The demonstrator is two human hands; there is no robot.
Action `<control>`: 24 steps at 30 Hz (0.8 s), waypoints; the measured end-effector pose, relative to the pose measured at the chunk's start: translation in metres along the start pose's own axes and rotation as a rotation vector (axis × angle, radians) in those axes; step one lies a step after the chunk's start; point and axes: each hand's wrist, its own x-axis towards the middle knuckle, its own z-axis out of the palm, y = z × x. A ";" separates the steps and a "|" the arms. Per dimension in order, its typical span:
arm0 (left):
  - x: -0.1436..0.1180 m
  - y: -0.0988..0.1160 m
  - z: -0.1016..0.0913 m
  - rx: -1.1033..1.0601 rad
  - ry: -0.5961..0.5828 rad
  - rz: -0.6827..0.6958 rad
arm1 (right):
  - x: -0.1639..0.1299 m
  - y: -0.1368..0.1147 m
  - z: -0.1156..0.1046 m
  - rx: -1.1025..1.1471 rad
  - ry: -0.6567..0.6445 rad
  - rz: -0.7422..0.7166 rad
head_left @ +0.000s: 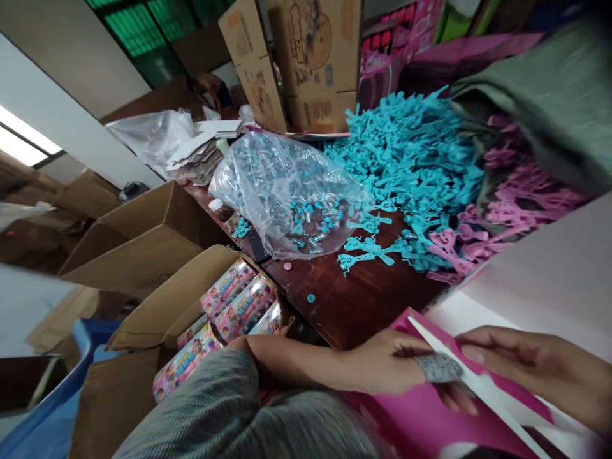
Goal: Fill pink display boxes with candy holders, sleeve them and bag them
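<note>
Down at the near edge, the left hand [392, 370] lies on a pink card sheet [430, 421], its grip closed around the sheet's edge, with a grey wrap on 1 finger. The right hand [540, 373] meets it from the other side, fingers [478, 352] laid flat and loose along the sheet's white fold, pressing rather than clenching. The sheet sits at the front of the dark wooden tabletop [354, 306], partly over its edge.

Left of the sleeve, an open cardboard box [157, 312] holds colourful printed cylinder packs [234, 303] lying on their sides (at least 5 show). Behind it stands a second open carton [138, 242]; its inside cannot be seen.

Mid-tabletop, a clear plastic bag [282, 185] slumps open, holding small clear pieces with teal caps. A few loose caps lie just beside it. To its right spreads a heap of teal plastic pieces [411, 159], touching a smaller heap of pink ones [516, 204] under a grey-green cloth [549, 95].

Farthest back, printed cardboard cartons [306, 57] stand upright, with another crumpled clear bag [153, 137] to the left.
</note>
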 end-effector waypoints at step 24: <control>-0.004 0.006 0.000 0.147 0.042 0.167 | -0.040 -0.047 0.012 -0.330 0.348 -0.059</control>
